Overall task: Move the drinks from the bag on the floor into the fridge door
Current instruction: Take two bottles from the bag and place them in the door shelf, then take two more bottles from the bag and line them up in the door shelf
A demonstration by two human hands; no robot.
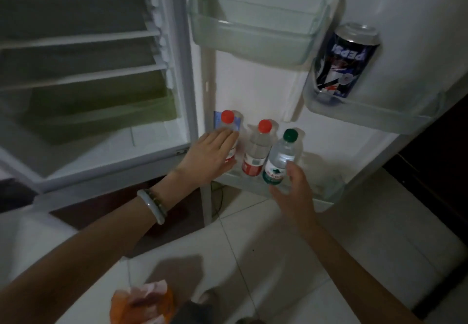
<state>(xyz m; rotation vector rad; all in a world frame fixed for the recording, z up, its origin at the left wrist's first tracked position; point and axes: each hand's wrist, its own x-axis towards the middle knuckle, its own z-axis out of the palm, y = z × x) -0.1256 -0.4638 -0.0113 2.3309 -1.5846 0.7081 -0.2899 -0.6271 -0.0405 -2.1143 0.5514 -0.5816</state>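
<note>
Left fingers (229,135): curled round the left red-cap bottle (229,131), holding its body below the cap.
Right fingers (291,169): spread wide, tips just beside the green-cap bottle (283,155); whether they touch it, I cannot tell.
Between the hands: a second red-cap bottle (258,146), upright, close to both neighbours.
Under the fingers: bottom door shelf (326,189), all three bottles standing in it, green-cap one leaning slightly.
Right of right fingers: bare shelf room.
Above: upper bin (253,42), nothing visible in it; Pepsi can (342,65) in a side pocket, upside down.
Behind the wrists: orange bag (141,303) on the floor; contents not readable.
Step, as judged: seating bottles in the row.
Doing it well: press the left bottle flat to the shelf base before letting go; steady the leaning one upright; slide sideways rather than lift, so the middle bottle is not knocked.
</note>
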